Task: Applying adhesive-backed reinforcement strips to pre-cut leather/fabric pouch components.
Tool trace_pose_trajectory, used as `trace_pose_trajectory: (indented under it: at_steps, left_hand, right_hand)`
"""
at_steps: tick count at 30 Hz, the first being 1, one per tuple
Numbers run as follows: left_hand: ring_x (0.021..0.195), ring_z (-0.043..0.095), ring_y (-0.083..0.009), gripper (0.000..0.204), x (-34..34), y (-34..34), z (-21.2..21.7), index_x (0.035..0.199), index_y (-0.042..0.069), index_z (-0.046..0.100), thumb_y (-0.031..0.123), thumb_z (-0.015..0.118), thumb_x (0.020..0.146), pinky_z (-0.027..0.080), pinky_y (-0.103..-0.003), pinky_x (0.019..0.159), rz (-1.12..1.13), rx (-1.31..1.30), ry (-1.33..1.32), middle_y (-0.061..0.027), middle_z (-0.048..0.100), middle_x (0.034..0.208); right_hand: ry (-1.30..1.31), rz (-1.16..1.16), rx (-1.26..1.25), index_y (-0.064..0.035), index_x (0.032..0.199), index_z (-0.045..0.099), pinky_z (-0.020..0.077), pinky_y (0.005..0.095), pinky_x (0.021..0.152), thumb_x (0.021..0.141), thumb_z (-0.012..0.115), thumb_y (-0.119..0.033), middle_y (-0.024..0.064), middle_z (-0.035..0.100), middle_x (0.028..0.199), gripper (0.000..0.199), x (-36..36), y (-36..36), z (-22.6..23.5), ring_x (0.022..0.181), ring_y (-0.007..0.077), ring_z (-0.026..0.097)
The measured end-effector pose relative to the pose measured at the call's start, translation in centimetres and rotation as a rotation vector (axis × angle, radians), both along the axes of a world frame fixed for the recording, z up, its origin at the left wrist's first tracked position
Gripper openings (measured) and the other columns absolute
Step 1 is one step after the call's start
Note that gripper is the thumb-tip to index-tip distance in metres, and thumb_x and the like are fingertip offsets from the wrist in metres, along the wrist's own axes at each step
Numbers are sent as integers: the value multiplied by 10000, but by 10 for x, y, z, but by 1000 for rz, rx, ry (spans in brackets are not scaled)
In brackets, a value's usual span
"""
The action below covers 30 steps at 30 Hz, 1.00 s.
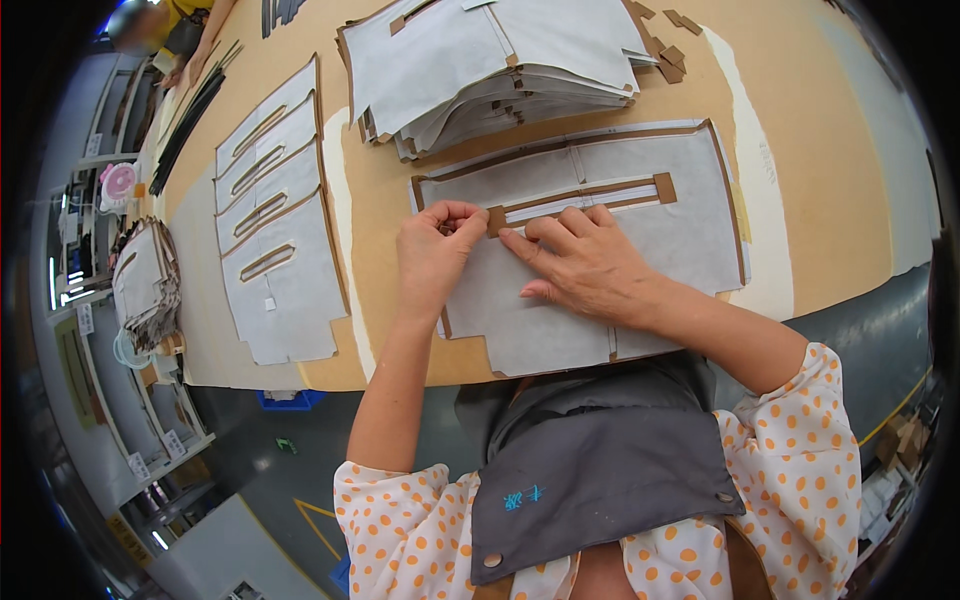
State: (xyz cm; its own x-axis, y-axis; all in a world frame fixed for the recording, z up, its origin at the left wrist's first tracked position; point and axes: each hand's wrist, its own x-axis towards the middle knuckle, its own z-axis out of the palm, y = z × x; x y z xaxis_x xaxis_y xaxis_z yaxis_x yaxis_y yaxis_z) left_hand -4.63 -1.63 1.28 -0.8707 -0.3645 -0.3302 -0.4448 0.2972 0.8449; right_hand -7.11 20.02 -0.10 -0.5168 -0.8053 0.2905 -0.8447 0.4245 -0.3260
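Note:
A light grey fabric panel [660, 240] with brown edging lies flat on the table in front of me. Across its upper part runs a slot with a white zipper strip [570, 202] framed in brown. A brown tab [664, 188] covers the slot's right end, and another brown tab [497, 221] sits at its left end. My left hand [436, 247] is closed, thumb and forefinger pinching at the left tab's outer edge; its curled fingers hide part of its grip. My right hand [592, 262] rests on the panel, fingers apart, forefinger tip touching just beneath that same tab.
A thick stack of similar panels [500, 60] stands beyond my work, with loose brown pieces [672, 62] at its right. Overlapping slotted panels [285, 305] lie to the left. More panels [146, 285] hang at the table's left side. A person [185, 30] is at the far left.

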Motion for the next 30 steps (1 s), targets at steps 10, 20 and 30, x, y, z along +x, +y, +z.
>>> trace_pose_trajectory:
  at_steps: [10, 20, 30]
  left_hand:
    - [666, 494, -43, 251, -4, 6, 5, 962, 18, 664, 168, 809, 822, 409, -210, 593, -40, -41, 2, 47, 561, 732]
    - [628, 521, -157, 441, 46, 17, -10, 1360, 203, 648, 270, 715, 929, 454, -306, 557, -350, -837, 371, -19, 502, 804]
    - [623, 526, -171, 441, 47, 16, -11, 1389, 210, 626, 365, 627, 977, 457, -330, 532, -446, -984, 270, -17, 478, 812]
  right_hand:
    - [39, -16, -6, -131, 1323, 571, 386, 379, 801, 810, 726, -451, 5, 528, 1069, 625, 2, 0, 0, 948, 185, 517]
    - [-44, -421, -33, -142, 1425, 546, 397, 386, 869, 911, 685, -294, 42, 552, 1169, 553, -22, 118, 10, 991, 225, 528]
    - [-14, -336, 200, -144, 1438, 548, 375, 373, 851, 917, 665, -362, 27, 516, 1130, 577, -17, 119, 13, 1017, 205, 491]
